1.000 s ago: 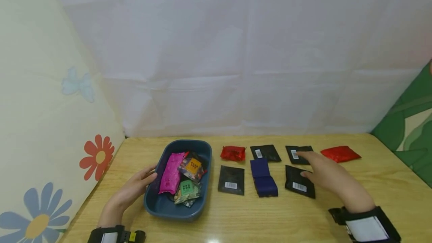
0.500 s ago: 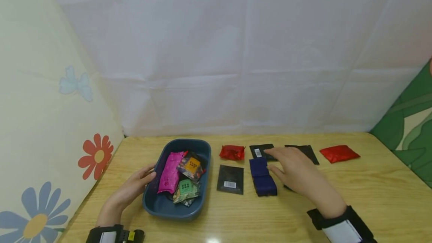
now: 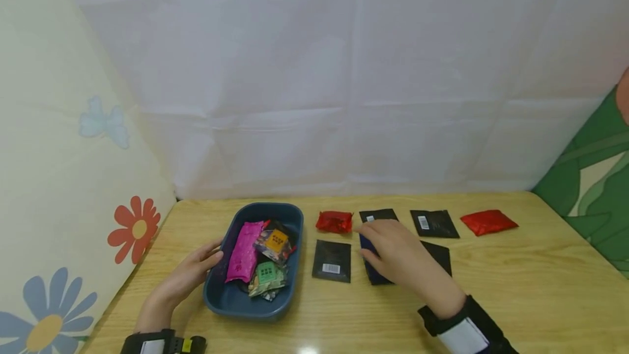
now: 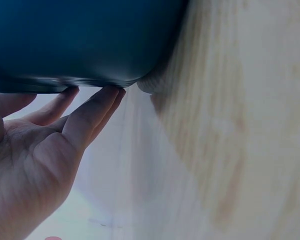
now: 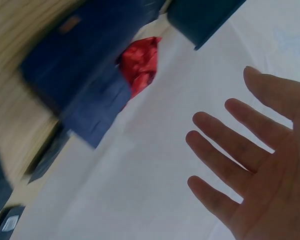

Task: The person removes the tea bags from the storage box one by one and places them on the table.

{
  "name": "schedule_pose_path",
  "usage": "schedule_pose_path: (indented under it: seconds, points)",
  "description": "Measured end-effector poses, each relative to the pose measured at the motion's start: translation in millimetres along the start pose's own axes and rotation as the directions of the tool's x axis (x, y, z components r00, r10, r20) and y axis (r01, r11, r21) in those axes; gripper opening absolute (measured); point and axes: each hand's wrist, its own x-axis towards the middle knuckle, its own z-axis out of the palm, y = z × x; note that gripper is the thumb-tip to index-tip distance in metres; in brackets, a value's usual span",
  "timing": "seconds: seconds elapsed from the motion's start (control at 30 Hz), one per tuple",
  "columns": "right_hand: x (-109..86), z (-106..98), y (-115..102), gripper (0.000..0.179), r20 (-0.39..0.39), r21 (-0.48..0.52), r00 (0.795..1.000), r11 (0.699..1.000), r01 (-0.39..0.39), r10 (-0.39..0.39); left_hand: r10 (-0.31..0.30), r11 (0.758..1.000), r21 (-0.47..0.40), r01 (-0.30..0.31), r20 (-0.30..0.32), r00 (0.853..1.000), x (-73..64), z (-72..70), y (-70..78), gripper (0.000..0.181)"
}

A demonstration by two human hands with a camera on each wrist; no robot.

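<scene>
My left hand [image 3: 183, 282] touches the left side of a dark blue plastic basket [image 3: 214, 303] with its fingertips. In the left wrist view the fingers lie against the basket wall [image 4: 85, 45], not curled round it. Inside are a pink packet [image 3: 244, 253], a packet with an orange label [image 3: 274, 243] and one with a green label [image 3: 267, 273]. Above a folded dark blue packet [image 3: 375, 277] hovers my right hand [image 3: 400, 253], partly hiding it. The right wrist view shows that hand's fingers [image 5: 225, 135] spread, holding nothing, apart from the blue packet [image 5: 90, 65].
Between basket and right hand lie a red packet [image 3: 334, 222] and a black sachet [image 3: 332, 261]. More black sachets [image 3: 437, 224] sit behind and right of the hand, one partly covered. Another red packet [image 3: 488, 222] lies far right. A white cloth [image 3: 295, 81] hangs behind the table.
My right hand has moved left from over the black sachets at the right to above the folded blue packet. The left hand stays at the basket.
</scene>
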Motion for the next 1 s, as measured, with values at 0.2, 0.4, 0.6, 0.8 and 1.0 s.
schedule_pose_path:
  seconds: [0.2,0.4,0.6,0.8,1.0]
  points:
    - [19.4,-5.7,-24.9,0.045,0.055,0.066,0.998,0.998,-0.009,0.005,0.003,1.0,0.001,-0.003,0.005,1.0,0.2,-0.5,0.0,0.066]
    - [36.8,-4.4,-48.3,0.046,0.024,0.143,0.998,0.989,0.046,-0.05,0.013,1.0,-0.002,-0.013,0.008,1.0,0.8,-0.6,0.1,0.063]
    - [51.8,3.8,-68.3,0.047,0.046,0.181,0.99,0.976,0.123,-0.133,0.012,1.0,0.006,-0.012,0.012,1.0,1.1,-0.1,1.3,0.062]
    - [60.7,10.4,-85.8,0.047,0.069,0.16,0.979,0.971,0.177,-0.19,0.012,1.0,0.01,-0.012,0.011,1.0,-0.1,-0.4,2.1,0.062]
    - [64.4,16.3,-97.4,0.045,0.049,0.147,0.975,0.967,0.208,-0.217,0.001,1.0,0.005,-0.001,0.007,1.0,-2.0,0.1,2.0,0.062]
